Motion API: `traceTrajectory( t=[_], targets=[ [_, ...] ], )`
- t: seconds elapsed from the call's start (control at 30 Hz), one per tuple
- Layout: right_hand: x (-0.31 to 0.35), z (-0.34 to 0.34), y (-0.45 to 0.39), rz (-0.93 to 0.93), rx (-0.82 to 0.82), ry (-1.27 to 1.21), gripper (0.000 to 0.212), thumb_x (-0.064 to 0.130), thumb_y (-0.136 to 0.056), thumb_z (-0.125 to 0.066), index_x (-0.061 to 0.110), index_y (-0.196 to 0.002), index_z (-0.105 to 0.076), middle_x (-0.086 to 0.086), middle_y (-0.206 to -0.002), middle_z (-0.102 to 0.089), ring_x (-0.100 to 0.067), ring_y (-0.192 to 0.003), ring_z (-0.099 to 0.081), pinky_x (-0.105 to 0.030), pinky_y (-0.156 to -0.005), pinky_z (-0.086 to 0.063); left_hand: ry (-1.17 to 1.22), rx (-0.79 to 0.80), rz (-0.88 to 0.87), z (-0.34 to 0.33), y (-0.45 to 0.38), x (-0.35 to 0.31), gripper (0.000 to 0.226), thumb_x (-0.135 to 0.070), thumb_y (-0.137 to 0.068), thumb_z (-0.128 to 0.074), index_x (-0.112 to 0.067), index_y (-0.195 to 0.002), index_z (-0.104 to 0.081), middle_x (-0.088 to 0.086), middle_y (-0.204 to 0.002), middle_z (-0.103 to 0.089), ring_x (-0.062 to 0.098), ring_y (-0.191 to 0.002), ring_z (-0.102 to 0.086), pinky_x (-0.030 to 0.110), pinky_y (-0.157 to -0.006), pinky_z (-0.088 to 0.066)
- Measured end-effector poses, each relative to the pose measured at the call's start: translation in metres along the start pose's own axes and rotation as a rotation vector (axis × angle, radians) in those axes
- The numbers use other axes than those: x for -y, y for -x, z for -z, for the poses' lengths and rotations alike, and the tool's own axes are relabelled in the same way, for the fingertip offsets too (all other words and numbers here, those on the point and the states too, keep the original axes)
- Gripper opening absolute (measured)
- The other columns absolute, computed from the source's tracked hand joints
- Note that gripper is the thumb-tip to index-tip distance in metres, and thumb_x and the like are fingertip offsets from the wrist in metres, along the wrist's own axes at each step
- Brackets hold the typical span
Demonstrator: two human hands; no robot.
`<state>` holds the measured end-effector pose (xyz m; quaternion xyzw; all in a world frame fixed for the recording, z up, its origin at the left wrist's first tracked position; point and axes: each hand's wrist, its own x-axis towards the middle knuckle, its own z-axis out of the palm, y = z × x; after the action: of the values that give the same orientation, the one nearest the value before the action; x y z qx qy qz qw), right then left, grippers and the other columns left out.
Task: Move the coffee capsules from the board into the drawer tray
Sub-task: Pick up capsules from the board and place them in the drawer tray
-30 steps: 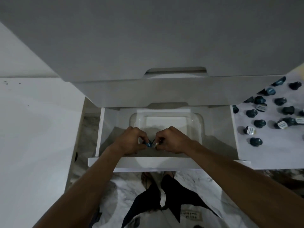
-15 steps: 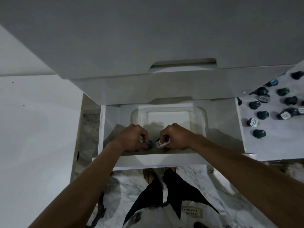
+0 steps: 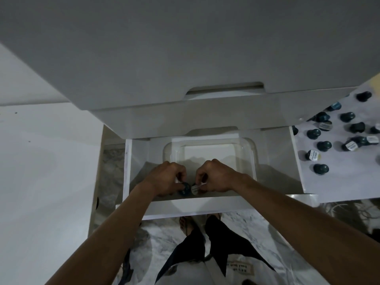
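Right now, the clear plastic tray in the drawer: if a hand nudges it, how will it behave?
The clear tray looks thin-walled and nearly empty, so it is probably light and may slide on the smooth white drawer floor. Its broad, low shape makes tipping unlikely. The walls may flex if pinched. Both hands work at its near edge.

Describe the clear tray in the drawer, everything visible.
The clear tray is a shallow rectangular container with rounded corners, see-through and plastic-looking. It sits flat on the floor of the open white drawer, about centred, its far edge near the drawer's back. The far part of its inside looks empty. The left hand and right hand cover its near edge, each pinching a capsule; whether those capsules rest in the tray cannot be told.
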<state>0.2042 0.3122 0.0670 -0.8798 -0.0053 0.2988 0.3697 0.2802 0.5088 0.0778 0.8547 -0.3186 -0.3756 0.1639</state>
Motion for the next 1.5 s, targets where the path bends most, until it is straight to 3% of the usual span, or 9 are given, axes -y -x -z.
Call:
traceTrajectory(
  t=[0.1,0.33,0.57,0.7,1.0,1.13,1.2,1.3,1.5],
  targets=[
    [0.004,0.009,0.008,-0.007,-0.069,-0.036,0.024,0.026,-0.071,-0.085,0.020,-0.091,-0.072,0.008,-0.093,-0.066,-0.008,-0.086,-0.064,-0.025,-0.077,-0.055,-0.016,-0.057,-0.013,0.007,0.003,-0.004,0.019,-0.035,-0.076,-0.076,-0.031,-0.091,-0.064,-0.013,-0.098,-0.066,0.008,-0.090,-0.060,0.032,-0.082,-0.053],
    [0.016,0.039,0.043,-0.014,-0.403,-0.241,0.047,0.034,-0.071,-0.085,0.018,-0.112,-0.068,0.003,-0.107,-0.069,-0.010,-0.089,-0.066,-0.026,-0.082,-0.056,0.105,-0.221,-0.049,0.034,0.001,-0.044,0.032,-0.035,-0.079,-0.075,-0.025,-0.108,-0.065,-0.008,-0.101,-0.066,0.008,-0.078,-0.065,0.030,-0.078,-0.055],
    [-0.001,0.072,0.104,0.032,-0.651,-0.417,0.045,0.032,-0.075,-0.083,0.018,-0.115,-0.068,0.005,-0.104,-0.069,-0.003,-0.087,-0.066,-0.010,-0.074,-0.052,0.095,-0.401,-0.171,0.040,-0.007,-0.116,0.030,-0.031,-0.080,-0.076,-0.021,-0.107,-0.067,-0.006,-0.095,-0.069,0.008,-0.078,-0.066,0.022,-0.073,-0.055],
    [-0.035,0.098,0.153,0.094,-0.751,-0.373,0.034,0.033,-0.076,-0.081,0.018,-0.105,-0.071,0.006,-0.098,-0.072,-0.002,-0.083,-0.067,-0.015,-0.075,-0.054,0.130,-0.529,-0.235,0.030,-0.017,-0.177,0.019,-0.029,-0.078,-0.078,-0.023,-0.093,-0.069,-0.012,-0.084,-0.069,0.002,-0.072,-0.065,0.005,-0.065,-0.047],
    [-0.177,0.165,0.274,0.056,-0.943,-0.287,0.016,0.018,-0.085,-0.072,0.016,-0.101,-0.072,0.007,-0.083,-0.071,0.001,-0.077,-0.065,-0.005,-0.069,-0.046,0.297,-0.764,-0.322,-0.047,-0.071,-0.350,0.011,-0.022,-0.079,-0.075,-0.021,-0.088,-0.070,-0.011,-0.075,-0.070,0.004,-0.069,-0.065,0.016,-0.070,-0.052],
    [-0.224,0.178,0.295,-0.016,-0.949,-0.241,0.014,0.010,-0.085,-0.069,0.014,-0.098,-0.071,0.005,-0.076,-0.068,0.006,-0.067,-0.061,-0.003,-0.060,-0.044,0.306,-0.752,-0.209,-0.096,-0.096,-0.390,0.017,-0.024,-0.080,-0.074,-0.023,-0.096,-0.069,-0.011,-0.083,-0.069,0.001,-0.072,-0.064,0.022,-0.071,-0.054],
    [-0.242,0.177,0.294,-0.041,-0.892,-0.200,0.016,0.011,-0.084,-0.069,0.015,-0.099,-0.071,0.005,-0.080,-0.068,0.001,-0.067,-0.062,-0.009,-0.064,-0.047,0.275,-0.740,-0.132,-0.118,-0.106,-0.396,0.021,-0.022,-0.081,-0.072,-0.022,-0.102,-0.068,-0.006,-0.093,-0.070,0.005,-0.077,-0.065,0.025,-0.074,-0.054],
    [-0.262,0.169,0.278,-0.068,-0.758,-0.109,0.021,0.016,-0.084,-0.070,0.019,-0.105,-0.069,0.003,-0.091,-0.071,-0.009,-0.076,-0.065,-0.026,-0.075,-0.054,0.220,-0.681,-0.031,-0.141,-0.122,-0.392,0.028,-0.014,-0.086,-0.065,-0.017,-0.114,-0.065,0.002,-0.111,-0.067,0.017,-0.098,-0.063,0.024,-0.085,-0.046],
    [-0.280,0.141,0.245,-0.146,-0.522,0.036,0.035,0.021,-0.088,-0.061,0.029,-0.122,-0.062,0.000,-0.124,-0.063,-0.022,-0.107,-0.061,-0.036,-0.088,-0.051,0.201,-0.578,0.007,-0.165,-0.157,-0.367,0.043,-0.004,-0.086,-0.060,-0.018,-0.126,-0.057,0.002,-0.129,-0.057,0.020,-0.121,-0.051,0.029,-0.103,-0.040]
  ],
)
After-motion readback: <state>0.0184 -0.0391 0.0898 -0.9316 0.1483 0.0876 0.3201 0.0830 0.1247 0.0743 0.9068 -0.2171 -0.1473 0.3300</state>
